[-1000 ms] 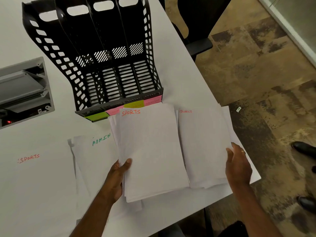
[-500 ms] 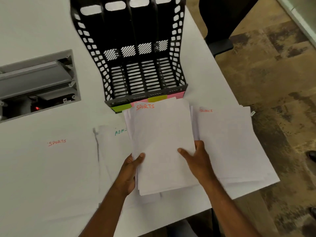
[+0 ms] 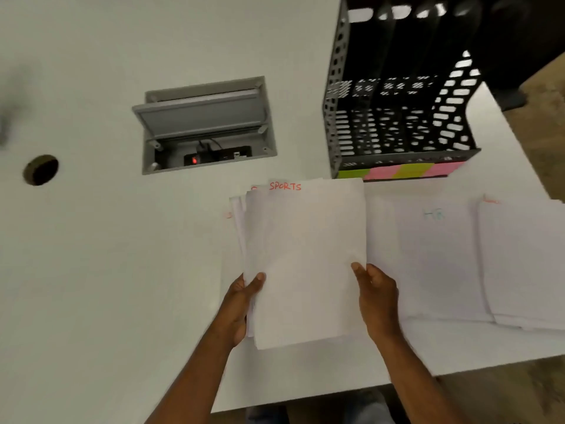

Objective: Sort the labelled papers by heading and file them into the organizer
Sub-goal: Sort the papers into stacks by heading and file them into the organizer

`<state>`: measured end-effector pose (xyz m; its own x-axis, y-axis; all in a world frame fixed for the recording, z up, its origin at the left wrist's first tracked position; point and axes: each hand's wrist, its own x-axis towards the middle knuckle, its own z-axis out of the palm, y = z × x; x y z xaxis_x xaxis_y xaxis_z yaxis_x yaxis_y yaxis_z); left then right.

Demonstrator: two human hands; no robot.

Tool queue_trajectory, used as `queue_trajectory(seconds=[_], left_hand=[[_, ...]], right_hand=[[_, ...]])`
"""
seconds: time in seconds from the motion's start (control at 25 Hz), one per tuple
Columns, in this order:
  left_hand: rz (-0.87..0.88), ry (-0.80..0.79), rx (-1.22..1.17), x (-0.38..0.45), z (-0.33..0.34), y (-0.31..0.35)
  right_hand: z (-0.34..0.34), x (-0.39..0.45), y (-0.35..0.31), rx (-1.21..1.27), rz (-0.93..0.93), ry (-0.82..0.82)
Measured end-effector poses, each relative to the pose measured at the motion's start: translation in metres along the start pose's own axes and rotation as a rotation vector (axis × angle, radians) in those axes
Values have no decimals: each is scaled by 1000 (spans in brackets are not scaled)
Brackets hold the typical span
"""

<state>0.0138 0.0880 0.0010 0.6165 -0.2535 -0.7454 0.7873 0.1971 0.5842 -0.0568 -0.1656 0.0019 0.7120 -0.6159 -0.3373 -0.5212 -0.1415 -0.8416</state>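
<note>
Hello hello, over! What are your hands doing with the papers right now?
Left hand and right hand gripping SPORTS stack. Organizer slots empty, nothing filed. Path to organizer clear.

White matte tabletop; grey recessed cable hatch, lid raised, ahead-left of hands; round grommet hole far left; mottled brown floor ahead-right.

Open cable box, grommet hole

black perforated organizer with green and pink labels; white papers headed in red.
</note>
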Motion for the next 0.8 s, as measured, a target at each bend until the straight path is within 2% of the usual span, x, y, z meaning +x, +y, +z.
queue_trajectory(seconds=[0.12,0.28,0.4,0.52,0.64,0.8], left_hand=[[43,32,1,-14,-53,20],[74,93,-15,-22,-113,40],[92,114,-41,-21,-147,54],[122,128,-95,-18,-169,67],[153,119,-145,-15,-181,76],[136,78,-126,-12,-181,72]], right_hand=[[44,-29,-12,-48,-14,-7],[82,-43,-20,-192,-101,118],[101,-42,-11,-309,-94,149],[108,-40,0,-457,-68,171],[114,-42,6,-549,-130,200],[124,-47,3,-547,-102,146]])
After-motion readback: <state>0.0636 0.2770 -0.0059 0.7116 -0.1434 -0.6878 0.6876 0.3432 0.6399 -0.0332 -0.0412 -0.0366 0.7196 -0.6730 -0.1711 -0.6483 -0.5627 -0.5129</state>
